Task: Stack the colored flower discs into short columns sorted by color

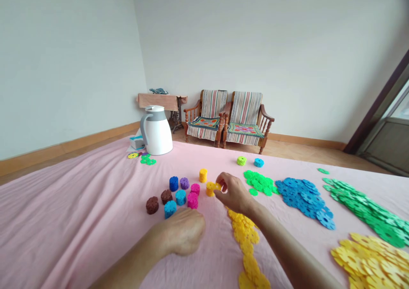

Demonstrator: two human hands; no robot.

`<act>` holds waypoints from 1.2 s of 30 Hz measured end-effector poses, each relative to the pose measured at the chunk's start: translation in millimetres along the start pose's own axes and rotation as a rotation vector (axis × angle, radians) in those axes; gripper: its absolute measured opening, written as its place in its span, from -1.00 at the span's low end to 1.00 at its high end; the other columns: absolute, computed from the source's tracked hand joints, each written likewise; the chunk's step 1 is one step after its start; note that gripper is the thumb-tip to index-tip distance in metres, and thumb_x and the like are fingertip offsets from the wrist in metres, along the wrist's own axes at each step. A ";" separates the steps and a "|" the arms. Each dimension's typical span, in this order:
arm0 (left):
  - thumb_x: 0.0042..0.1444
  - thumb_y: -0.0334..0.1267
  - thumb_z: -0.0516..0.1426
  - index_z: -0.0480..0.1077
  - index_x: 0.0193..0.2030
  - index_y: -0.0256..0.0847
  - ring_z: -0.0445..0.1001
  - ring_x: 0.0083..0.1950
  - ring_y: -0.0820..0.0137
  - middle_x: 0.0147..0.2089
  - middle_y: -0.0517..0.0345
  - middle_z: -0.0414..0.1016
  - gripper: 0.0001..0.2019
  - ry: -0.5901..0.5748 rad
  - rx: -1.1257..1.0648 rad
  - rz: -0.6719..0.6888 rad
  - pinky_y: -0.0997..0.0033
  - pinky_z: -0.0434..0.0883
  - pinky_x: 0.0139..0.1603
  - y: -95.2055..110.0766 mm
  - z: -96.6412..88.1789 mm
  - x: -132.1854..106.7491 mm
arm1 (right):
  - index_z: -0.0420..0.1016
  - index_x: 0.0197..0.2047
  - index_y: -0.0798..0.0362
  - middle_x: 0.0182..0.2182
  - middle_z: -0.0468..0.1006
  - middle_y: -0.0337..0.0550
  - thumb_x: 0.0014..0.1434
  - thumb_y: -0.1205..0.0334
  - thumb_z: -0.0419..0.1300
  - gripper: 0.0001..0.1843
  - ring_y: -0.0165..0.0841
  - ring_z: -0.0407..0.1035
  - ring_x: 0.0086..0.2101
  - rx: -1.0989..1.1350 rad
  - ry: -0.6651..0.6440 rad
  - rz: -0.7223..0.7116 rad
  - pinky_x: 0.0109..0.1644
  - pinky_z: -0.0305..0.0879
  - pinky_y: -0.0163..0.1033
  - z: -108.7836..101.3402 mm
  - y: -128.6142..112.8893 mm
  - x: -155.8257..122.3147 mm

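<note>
My right hand [234,192] pinches a yellow snowflake disc [218,186] between thumb and fingertips, right beside a short yellow stack [210,189]. Another yellow stack [203,175] stands just behind. My left hand [187,231] is curled closed low over the cloth, its fingertips turned away, so anything in them is hidden. Near its knuckles are pink stacks [192,200] and light blue stacks [170,209]. Brown stacks [152,205], a dark blue stack [174,183] and a purple stack [184,183] stand farther left. Loose yellow discs [245,229] trail below my right hand.
Piles of bright green [260,182], blue [303,197], darker green [367,208] and yellow discs [373,259] lie to the right on the pink cloth [79,221]. A white jug [158,133] stands at the back left. Two wooden chairs [246,118] are beyond.
</note>
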State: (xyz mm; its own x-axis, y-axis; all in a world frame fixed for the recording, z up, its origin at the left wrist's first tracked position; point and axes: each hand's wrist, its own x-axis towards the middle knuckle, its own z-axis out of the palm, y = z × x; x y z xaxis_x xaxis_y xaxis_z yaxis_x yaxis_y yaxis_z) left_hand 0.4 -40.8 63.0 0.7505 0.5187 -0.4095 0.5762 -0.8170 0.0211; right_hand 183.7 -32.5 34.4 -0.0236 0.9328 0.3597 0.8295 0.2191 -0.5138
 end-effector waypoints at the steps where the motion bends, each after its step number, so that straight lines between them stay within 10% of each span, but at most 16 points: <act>1: -0.19 -0.50 -0.01 0.47 -0.49 -0.30 0.23 -0.61 0.41 -0.57 0.06 0.42 -0.77 -0.005 -0.001 0.001 0.43 0.04 -0.61 0.3 -0.9 -0.3 | 0.34 -0.36 0.09 -0.45 0.41 -0.21 -0.04 0.31 0.12 -0.90 -0.45 0.27 -0.46 0.010 0.051 0.020 -0.36 0.17 -0.34 4.9 -0.9 3.3; 17: -0.23 -0.51 0.00 0.37 -0.58 -0.28 0.12 -0.65 0.48 -0.65 0.17 0.27 -0.85 -0.003 -0.040 0.017 0.44 0.03 -0.59 -1.2 0.6 -0.5 | 0.41 -0.30 0.07 -0.29 0.40 -0.15 -0.06 0.26 0.22 -0.81 -0.41 0.37 -0.37 0.165 0.107 0.149 -0.28 0.30 -0.29 35.7 6.7 12.2; 25: -0.23 -0.50 0.01 0.36 -0.60 -0.28 0.13 -0.66 0.47 -0.68 0.18 0.24 -0.86 0.027 -0.036 0.016 0.44 0.02 -0.62 -1.3 1.2 1.3 | 0.42 -0.31 0.09 -0.32 0.46 -0.15 -0.01 0.27 0.16 -0.86 -0.45 0.36 -0.44 0.114 0.110 0.136 -0.32 0.27 -0.32 8.0 4.6 10.5; 36: -0.19 -0.50 0.00 0.44 -0.54 -0.30 0.18 -0.63 0.44 -0.62 0.11 0.34 -0.80 0.012 -0.042 0.005 0.44 0.03 -0.61 -1.1 1.1 0.2 | 0.49 -0.34 0.07 -0.29 0.51 -0.06 -0.20 0.37 0.28 -0.76 -0.23 0.38 -0.26 -0.335 -0.430 0.105 -0.32 0.18 -0.26 -33.2 4.9 -11.0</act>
State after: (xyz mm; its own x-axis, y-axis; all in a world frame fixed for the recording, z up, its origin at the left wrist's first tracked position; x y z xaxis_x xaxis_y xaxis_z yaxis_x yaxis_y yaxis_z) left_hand -0.4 -40.0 61.9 0.7573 0.5177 -0.3982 0.5852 -0.8085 0.0618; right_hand 206.6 -51.2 53.8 -0.0985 0.9929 -0.0671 0.9702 0.0808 -0.2284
